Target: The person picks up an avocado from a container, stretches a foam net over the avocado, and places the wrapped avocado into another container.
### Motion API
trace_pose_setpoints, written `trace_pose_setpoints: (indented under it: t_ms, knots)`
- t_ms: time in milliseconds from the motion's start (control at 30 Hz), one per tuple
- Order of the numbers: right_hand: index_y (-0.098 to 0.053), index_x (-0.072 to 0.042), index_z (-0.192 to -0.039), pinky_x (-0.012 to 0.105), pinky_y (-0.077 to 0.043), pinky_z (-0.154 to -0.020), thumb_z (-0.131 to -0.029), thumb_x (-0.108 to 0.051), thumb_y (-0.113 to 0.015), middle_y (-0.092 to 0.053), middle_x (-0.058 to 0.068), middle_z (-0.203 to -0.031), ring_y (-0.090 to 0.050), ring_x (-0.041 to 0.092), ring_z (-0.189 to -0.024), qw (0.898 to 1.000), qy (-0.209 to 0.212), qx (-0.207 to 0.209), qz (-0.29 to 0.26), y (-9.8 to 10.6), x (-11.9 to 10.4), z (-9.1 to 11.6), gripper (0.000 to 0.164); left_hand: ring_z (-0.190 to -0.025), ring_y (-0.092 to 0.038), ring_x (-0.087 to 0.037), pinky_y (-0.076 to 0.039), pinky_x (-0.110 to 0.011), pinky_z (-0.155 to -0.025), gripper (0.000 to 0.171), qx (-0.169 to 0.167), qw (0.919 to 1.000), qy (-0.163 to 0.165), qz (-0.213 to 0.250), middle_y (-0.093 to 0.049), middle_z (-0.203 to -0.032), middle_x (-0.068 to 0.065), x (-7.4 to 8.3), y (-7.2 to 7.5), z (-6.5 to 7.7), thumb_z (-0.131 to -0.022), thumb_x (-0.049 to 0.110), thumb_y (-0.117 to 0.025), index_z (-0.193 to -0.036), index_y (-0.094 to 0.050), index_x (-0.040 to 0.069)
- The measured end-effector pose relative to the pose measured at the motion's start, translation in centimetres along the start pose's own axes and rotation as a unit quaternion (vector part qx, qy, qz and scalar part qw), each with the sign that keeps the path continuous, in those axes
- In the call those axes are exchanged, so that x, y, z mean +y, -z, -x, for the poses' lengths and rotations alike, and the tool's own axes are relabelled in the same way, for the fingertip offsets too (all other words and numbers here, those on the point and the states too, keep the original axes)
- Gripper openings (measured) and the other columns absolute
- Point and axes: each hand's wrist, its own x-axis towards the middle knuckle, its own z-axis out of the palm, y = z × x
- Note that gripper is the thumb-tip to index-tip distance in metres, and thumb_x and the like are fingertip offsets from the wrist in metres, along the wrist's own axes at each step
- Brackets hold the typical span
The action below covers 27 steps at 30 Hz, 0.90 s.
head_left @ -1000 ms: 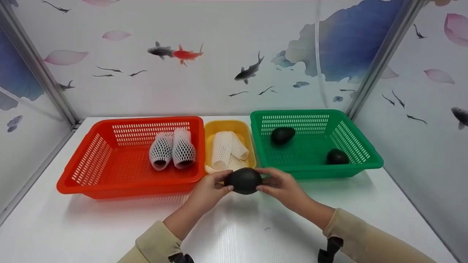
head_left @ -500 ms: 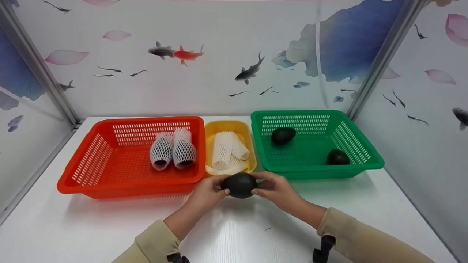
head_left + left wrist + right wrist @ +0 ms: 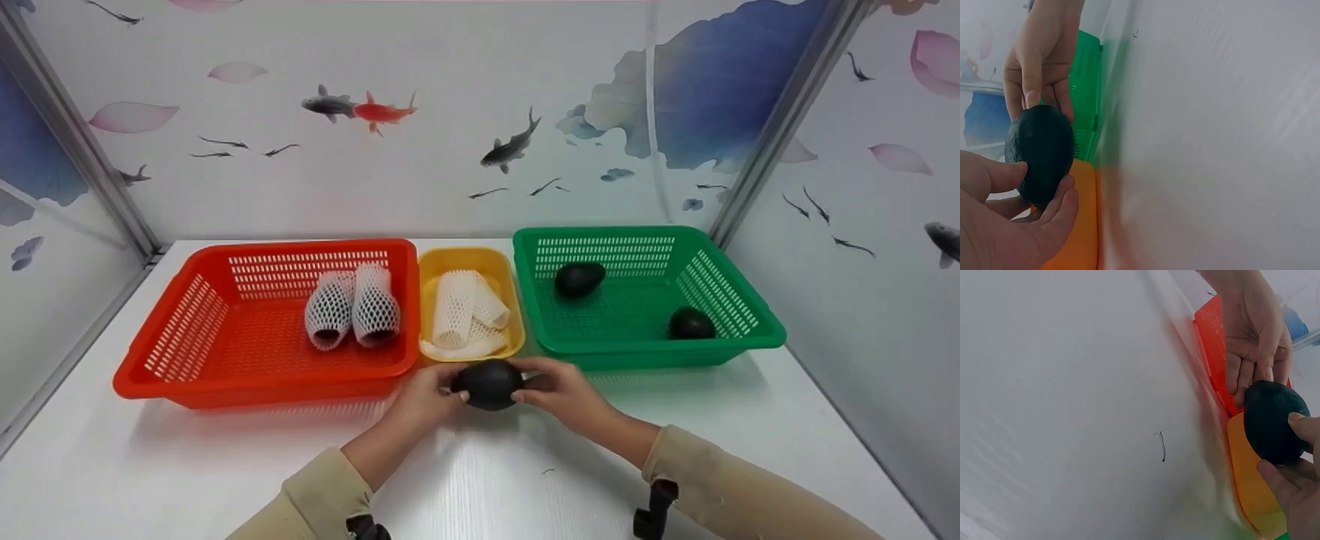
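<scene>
Between my two hands is a dark avocado (image 3: 491,385), just in front of the small yellow basket (image 3: 517,346). My left hand (image 3: 426,396) pinches one end with thumb and fingers. At the opposite end, my right hand (image 3: 568,395) grips it the same way. In the left wrist view, the skin of the avocado (image 3: 1041,149) looks dark green and slightly bumpy. The right wrist view shows the avocado (image 3: 1274,419) held above the white table (image 3: 1084,405). White foam net sleeves (image 3: 455,309) lie in the yellow basket.
To the left stands a red basket (image 3: 247,390) with two net-wrapped avocados (image 3: 375,307) inside. The green basket (image 3: 652,349) on the right holds two bare avocados (image 3: 580,279). A patterned wall (image 3: 420,180) rises behind the baskets.
Both hands have brought the avocado slightly toward me and a little to the left, uncovering the front of the yellow basket. Both keep their grip; the baskets have not moved.
</scene>
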Motion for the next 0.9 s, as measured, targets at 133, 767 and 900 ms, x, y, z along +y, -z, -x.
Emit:
trace_pose_setpoints:
  t_ms: [133,767,900]
  knots:
    - [-0.058,0.005,-0.128,0.032,-0.055,-0.081,-0.087,-0.008,-0.073,-0.06,0.021,-0.123,-0.067,0.03,-0.098,1.0,-0.012,-0.005,0.012,0.3,0.1,-0.2,0.045,-0.091,-0.06,-0.024,-0.055,-0.035,-0.082,0.037,-0.027,0.9995,0.001,0.017,-0.065,-0.116,-0.014,0.0,0.1,-0.3,-0.089,0.0,-0.067,-0.126,-0.063,0.001]
    - [-0.056,0.0,-0.128,0.032,-0.055,-0.081,-0.081,0.008,-0.073,-0.054,0.019,-0.129,-0.064,0.031,-0.104,0.999,-0.002,-0.037,0.036,-0.1,0.5,-0.9,0.05,-0.103,-0.06,-0.03,-0.05,-0.041,-0.094,0.046,-0.019,0.9997,0.015,-0.011,-0.062,-0.113,-0.013,-1.0,0.3,-1.1,-0.08,-0.006,-0.074,-0.123,-0.059,0.0]
    - [-0.056,0.0,-0.129,0.036,-0.054,-0.085,-0.081,0.01,-0.072,-0.053,0.019,-0.13,-0.062,0.033,-0.106,0.998,-0.003,-0.037,0.056,-0.3,0.6,-1.4,0.052,-0.107,-0.058,-0.031,-0.047,-0.043,-0.097,0.046,-0.009,0.9998,0.013,-0.011,-0.061,-0.114,-0.014,-1.2,0.3,-1.5,-0.079,-0.009,-0.073,-0.121,-0.057,-0.001]
